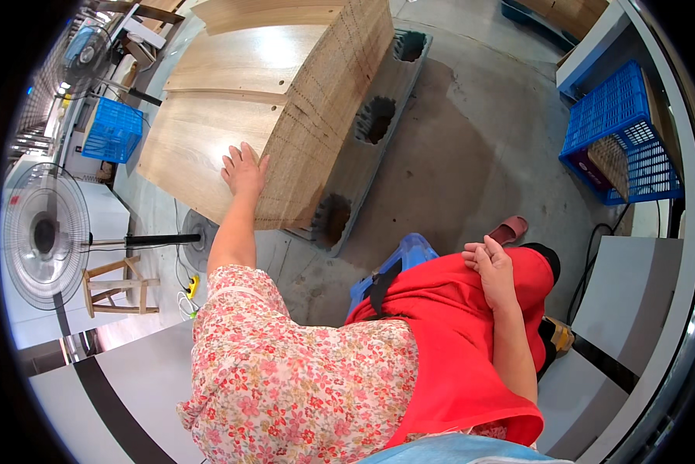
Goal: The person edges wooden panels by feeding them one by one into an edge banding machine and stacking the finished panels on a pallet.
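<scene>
- Grey concrete floor (pixel 479 131), darker in a broad patch to the right of the pallet.
- Large stack of pale brown wood-grain boards (pixel 309 124), in the upper left middle, ahead of the person and to the left; the top boards overlap in steps, with small dark round holes near their right edges, and the side facing right shows many layered edges marked with dark streaks.
- Grey-green plastic pallet (pixel 359 174) with rounded openings, directly under the stack.
- Standing fan with a round wire cage (pixel 46 236), at far left, its dark pole running to a round grey base.
- Clothing of the person: a white blouse with pink and red flowers (pixel 309 371), and a bright red apron (pixel 456 309) spread over the lap.
- Two blue plastic lattice crates: one (pixel 114 130) left of the stack, the other (pixel 606 116) at far right.
- Small bare-wood stool (pixel 119 286), just below the fan's pole.
- Left hand (pixel 245 172), laid on the top board near its right edge, palm down, fingers spread.
- Right hand (pixel 493 271), over the apron near the knee, fingers half bent and close together; whether they pinch anything, I cannot tell.
- Dusky red shoe (pixel 510 230), beyond the right hand.
- Yellow power socket (pixel 192 287), near the left sleeve.
</scene>
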`<state>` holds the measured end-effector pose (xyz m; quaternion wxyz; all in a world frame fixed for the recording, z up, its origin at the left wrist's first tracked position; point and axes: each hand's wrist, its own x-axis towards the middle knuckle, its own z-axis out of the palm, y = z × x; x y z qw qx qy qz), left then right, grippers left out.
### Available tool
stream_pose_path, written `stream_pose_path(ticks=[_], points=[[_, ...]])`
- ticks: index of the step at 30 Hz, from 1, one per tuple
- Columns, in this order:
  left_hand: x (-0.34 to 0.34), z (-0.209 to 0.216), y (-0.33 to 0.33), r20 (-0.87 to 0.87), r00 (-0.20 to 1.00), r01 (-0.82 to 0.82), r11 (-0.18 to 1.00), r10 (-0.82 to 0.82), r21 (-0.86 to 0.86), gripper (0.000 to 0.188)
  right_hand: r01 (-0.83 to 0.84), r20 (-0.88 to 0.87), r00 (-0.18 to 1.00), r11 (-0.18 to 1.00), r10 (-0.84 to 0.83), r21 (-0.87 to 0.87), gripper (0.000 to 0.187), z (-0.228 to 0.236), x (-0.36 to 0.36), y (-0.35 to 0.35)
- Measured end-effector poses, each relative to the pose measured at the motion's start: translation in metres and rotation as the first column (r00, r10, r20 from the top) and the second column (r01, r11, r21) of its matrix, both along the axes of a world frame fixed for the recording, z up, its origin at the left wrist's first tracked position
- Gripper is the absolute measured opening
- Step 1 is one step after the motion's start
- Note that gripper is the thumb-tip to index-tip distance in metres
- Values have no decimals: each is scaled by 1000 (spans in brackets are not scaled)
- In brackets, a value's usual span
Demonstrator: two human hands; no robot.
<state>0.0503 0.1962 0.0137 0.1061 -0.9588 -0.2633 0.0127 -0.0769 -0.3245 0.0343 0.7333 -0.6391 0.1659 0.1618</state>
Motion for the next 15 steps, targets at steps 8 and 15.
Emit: stream_pose_path(ticks=[8, 15], points=[[39, -15, -25, 5, 1000, 29, 1000, -29, -4, 77, 39, 75, 997, 990, -29, -133, 45, 9, 4, -20], [-3, -39, 39, -104, 993, -47, 988, 63, 150, 74, -163, 78, 977, 930, 199, -331, 39, 26, 24, -44]])
